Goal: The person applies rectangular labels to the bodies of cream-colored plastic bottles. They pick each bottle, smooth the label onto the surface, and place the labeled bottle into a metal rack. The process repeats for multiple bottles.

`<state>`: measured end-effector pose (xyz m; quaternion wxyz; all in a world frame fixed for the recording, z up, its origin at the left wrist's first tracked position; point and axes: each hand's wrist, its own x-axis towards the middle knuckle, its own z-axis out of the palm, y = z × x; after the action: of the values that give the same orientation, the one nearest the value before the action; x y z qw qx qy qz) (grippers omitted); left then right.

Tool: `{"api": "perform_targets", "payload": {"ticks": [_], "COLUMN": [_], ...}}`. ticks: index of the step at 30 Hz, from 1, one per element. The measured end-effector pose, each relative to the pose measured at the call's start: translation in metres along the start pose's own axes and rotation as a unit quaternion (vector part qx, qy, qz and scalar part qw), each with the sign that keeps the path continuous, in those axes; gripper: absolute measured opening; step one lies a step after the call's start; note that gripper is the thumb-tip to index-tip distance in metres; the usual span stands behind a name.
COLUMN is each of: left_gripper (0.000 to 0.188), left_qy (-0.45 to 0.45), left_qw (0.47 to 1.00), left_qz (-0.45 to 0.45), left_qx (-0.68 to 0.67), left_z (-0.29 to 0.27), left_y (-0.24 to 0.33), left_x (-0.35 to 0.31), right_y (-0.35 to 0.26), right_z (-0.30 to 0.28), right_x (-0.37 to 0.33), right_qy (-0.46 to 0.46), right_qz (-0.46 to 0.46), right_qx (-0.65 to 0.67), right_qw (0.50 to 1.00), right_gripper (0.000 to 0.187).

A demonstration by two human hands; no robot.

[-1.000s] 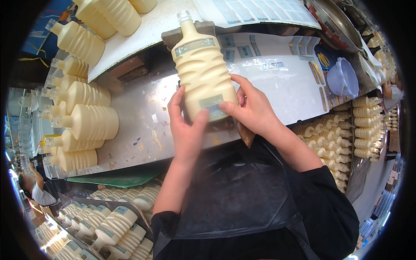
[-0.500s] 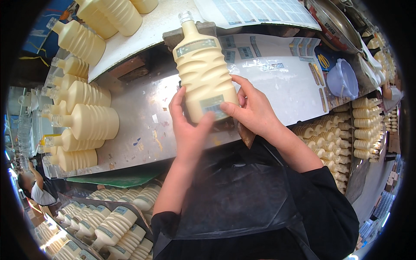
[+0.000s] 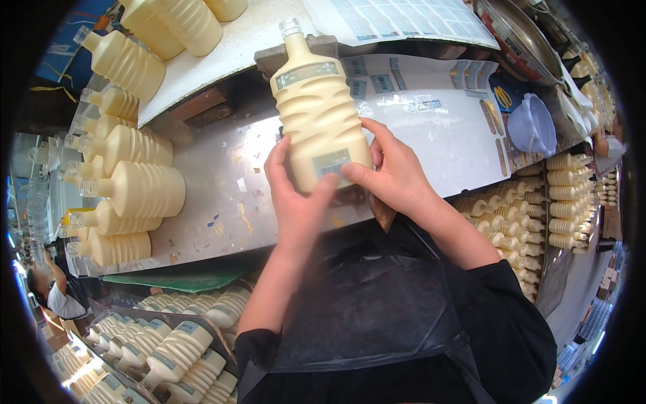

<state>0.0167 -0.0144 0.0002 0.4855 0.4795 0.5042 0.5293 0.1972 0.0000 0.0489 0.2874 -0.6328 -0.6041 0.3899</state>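
Bottle [image 3: 316, 114] is being held over the bench [image 3: 208, 188], its clear neck [image 3: 291, 28] pointing away past a grey block [image 3: 270, 59]. Cream, wavy-ridged body is being crossed by an upper label [image 3: 306, 74] and lower label [image 3: 328, 160], both bluish-grey. Sides are being gripped by left hand [image 3: 291, 198] and right hand [image 3: 396, 167], fingers [image 3: 276, 161] parted to bottle width. Right thumb [image 3: 356, 174] is being laid on lower label; left thumb [image 3: 323, 192] blurred, contact uncertain.

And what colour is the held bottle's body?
The bottle's body is pale cream, best in the head view.
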Motion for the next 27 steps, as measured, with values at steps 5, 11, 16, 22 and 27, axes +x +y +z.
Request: {"api": "perform_targets", "payload": {"ticks": [5, 11, 16, 22, 27], "left_gripper": [0.084, 0.083, 0.083, 0.082, 0.082], "left_qy": [0.003, 0.006, 0.006, 0.017, 0.014], "left_qw": [1.0, 1.0, 1.0, 0.999, 0.998], "left_qz": [0.003, 0.004, 0.009, 0.017, 0.024], "left_qx": [0.006, 0.004, 0.009, 0.042, 0.056], "left_z": [0.0, 0.001, 0.001, -0.001, 0.0], "left_y": [-0.001, 0.0, -0.002, 0.0, -0.002], "left_x": [0.0, 0.0, 0.001, 0.0, 0.0], "right_y": [0.0, 0.002, 0.0, -0.003, -0.014], "right_z": [0.0, 0.001, -0.001, -0.035, -0.021], "right_x": [0.001, 0.001, -0.003, 0.016, 0.01], "right_qy": [-0.002, -0.001, 0.014, -0.04, 0.05], "right_qz": [0.0, 0.001, -0.013, 0.038, -0.236], "right_qx": [-0.001, 0.007, 0.006, 0.339, 0.044], "right_qw": [1.0, 1.0, 1.0, 0.939, 0.969], "right_gripper": [0.084, 0.085, 0.073, 0.034, 0.03]}}
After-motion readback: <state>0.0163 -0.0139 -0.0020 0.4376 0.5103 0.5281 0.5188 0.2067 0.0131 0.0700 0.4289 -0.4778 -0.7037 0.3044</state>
